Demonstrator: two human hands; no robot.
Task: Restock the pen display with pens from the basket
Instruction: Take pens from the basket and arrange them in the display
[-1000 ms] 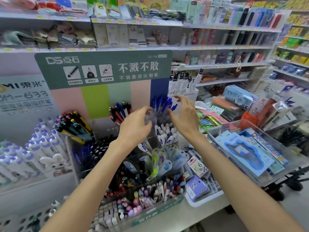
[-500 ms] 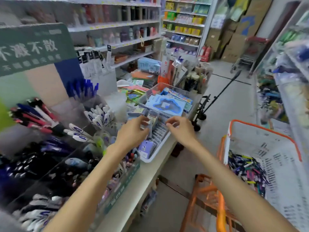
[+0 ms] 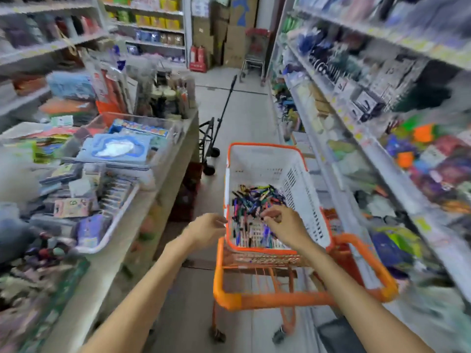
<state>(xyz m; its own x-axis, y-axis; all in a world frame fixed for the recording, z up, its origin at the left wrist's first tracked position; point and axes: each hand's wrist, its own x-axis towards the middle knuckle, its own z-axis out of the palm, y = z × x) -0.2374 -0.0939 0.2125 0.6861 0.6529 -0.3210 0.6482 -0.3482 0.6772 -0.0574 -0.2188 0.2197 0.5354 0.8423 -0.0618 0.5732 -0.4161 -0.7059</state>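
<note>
Between crowded shop shelves, both hands reach empty toward the white orange-rimmed plastic basket: right hand, fingers loosely curled, over the loose pens at one o'clock, left hand slack at its rim, so plenty seems left.

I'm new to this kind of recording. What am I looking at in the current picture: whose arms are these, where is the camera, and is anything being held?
There is no machine here. The one view comes from a camera worn on a person's head, looking forward and down a shop aisle, so the two bare arms are the wearer's own. A white basket with an orange rim sits on an orange cart and holds a heap of loose pens. The right hand reaches into the basket over the pens; the picture is too blurred to tell whether it grips one. The left hand hangs just outside the basket's rim, holding nothing. A counter of stationery stands on the left.
</note>
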